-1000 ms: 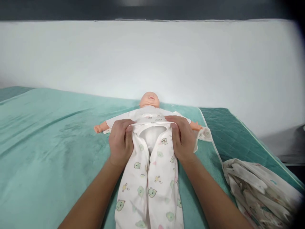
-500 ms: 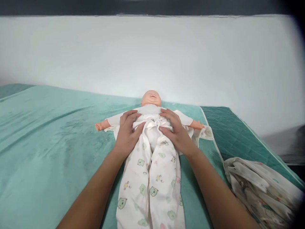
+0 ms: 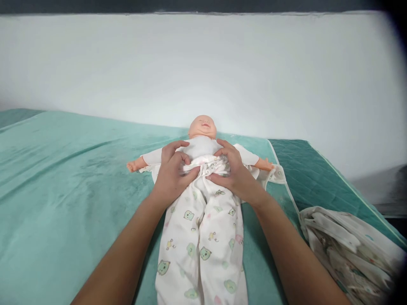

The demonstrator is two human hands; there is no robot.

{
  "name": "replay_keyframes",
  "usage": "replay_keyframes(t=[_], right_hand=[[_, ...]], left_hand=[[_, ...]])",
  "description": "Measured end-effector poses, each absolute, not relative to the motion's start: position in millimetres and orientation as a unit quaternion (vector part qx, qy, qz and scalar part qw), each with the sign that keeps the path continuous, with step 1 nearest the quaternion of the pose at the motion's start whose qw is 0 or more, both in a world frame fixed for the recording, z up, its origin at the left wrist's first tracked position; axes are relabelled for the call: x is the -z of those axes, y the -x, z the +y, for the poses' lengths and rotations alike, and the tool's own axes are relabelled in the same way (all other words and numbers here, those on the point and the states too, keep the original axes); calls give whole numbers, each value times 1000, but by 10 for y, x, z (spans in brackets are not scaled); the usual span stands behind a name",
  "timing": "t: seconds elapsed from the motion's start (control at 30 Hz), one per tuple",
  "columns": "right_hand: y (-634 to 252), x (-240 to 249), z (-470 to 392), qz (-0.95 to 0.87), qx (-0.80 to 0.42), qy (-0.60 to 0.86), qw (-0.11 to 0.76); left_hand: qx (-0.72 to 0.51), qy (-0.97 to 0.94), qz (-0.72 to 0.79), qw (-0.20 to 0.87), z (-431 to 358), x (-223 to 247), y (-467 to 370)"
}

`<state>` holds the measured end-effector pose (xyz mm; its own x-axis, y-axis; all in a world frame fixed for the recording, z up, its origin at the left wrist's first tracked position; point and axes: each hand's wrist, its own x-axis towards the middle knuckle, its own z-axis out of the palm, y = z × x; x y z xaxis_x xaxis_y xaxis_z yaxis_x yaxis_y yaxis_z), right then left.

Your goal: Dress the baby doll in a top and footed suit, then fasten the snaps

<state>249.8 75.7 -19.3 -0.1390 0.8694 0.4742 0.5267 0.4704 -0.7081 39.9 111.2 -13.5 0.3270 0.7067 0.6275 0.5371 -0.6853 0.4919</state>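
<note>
While the doll (image 3: 202,127) lies face up between and beyond the two hands, the left hand (image 3: 174,171) and the right hand (image 3: 234,171) rest on either side of its waist, fingers spread and curved, thumbs pointing inward at the bunched top of the printed pants (image 3: 187,237). Whether either pinches the cloth, I cannot tell. The pants' legs run back between the forearms. A crumpled cloth (image 3: 346,250) sits right of the right hand, by the green sheet (image 3: 79,203).
</note>
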Motion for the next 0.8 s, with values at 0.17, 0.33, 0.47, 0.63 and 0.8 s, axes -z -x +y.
replay_keyframes(t=[0.17, 0.33, 0.47, 0.63, 0.8], right_hand=[[-2454, 141, 726, -745, -133, 483, 441], [-2382, 154, 703, -744, -5, 491, 453], [-2366, 230, 697, -739, 85, 478, 467], [-2403, 297, 694, -741, 149, 457, 470], [-2439, 266, 686, -749, 151, 456, 457]], left_hand=[[-418, -843, 337, 13, 1154, 161, -366], [-404, -850, 336, -41, 1165, 209, -350], [-415, -845, 322, -100, 1135, 245, -347], [-406, -843, 330, -123, 1106, 264, -338], [-398, -855, 313, -109, 1095, 227, -310]])
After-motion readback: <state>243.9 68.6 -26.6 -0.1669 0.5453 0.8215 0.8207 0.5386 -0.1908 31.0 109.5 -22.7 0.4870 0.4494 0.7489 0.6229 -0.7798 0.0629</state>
